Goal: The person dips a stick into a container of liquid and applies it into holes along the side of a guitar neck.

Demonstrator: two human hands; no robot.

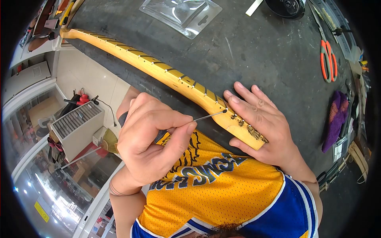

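A yellow wooden guitar neck lies diagonally across the dark bench, its fret ends and small side dots facing up at me. My left hand pinches a thin metal pick-like tool between thumb and forefinger. A dark blob covers the tool's tip, which touches the neck's edge near the heel. My right hand grips the heel end, fingers over the fretboard side and thumb on the near side. Between that thumb and fingers, dark crumbly smears mark the wood.
A clear plastic blister pack lies on the bench at the top. Orange-handled scissors and a purple cloth are at the right. A black round object stands at the top right. Left of the bench are a ribbed-top box and glass-fronted cabinet.
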